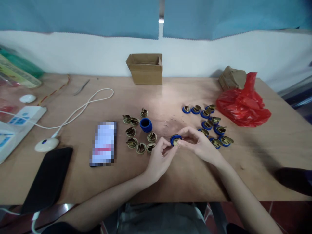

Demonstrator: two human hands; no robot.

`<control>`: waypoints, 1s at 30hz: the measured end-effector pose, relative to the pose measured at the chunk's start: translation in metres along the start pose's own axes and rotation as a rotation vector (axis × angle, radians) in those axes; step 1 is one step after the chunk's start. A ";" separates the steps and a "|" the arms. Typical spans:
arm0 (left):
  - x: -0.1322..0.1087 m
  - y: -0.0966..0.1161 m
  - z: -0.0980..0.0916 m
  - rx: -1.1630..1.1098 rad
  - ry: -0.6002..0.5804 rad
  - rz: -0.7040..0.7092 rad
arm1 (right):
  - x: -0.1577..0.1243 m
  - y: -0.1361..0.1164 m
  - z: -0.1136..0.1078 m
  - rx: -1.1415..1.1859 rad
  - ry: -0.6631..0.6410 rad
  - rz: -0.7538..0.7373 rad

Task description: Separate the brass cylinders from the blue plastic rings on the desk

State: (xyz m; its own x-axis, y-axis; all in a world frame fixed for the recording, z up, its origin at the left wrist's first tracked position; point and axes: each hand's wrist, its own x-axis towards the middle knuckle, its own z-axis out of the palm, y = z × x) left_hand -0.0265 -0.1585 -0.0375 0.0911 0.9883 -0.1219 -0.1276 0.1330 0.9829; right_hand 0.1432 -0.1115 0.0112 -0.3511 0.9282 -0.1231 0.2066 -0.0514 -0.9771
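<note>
Between both hands, just above the table, is a small round brass-coloured metal piece with a blue ring [175, 139] around it. My left hand [161, 159] pinches it from the left and below; my right hand [198, 144] grips it from the right with thumb and fingers. Left of my hands stands a short stack of blue rings [146, 125], with several brass-coloured pieces without rings [131, 131] around it. To the right lie several similar pieces fitted with blue rings [207, 124], a few partly hidden behind my right hand. Thin wire-like bits [172, 117] lie beyond my hands.
A phone with a lit, blurred screen [104, 143] and a black phone-like slab [48, 175] lie left. A white cable [78, 109] loops past a power strip [24, 126]. An open cardboard box [147, 74] stands at the wall; a red plastic bag [241, 109] sits right.
</note>
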 end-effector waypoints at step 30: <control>-0.004 0.015 0.002 -0.222 -0.148 -0.121 | -0.002 -0.007 -0.006 0.087 -0.072 0.016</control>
State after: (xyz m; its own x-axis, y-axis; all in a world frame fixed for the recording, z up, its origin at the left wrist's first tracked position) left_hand -0.0264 -0.1610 -0.0223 0.2595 0.9451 -0.1988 -0.3183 0.2781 0.9063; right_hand 0.1479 -0.1110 0.0190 -0.4140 0.8982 -0.1480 0.1338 -0.1008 -0.9859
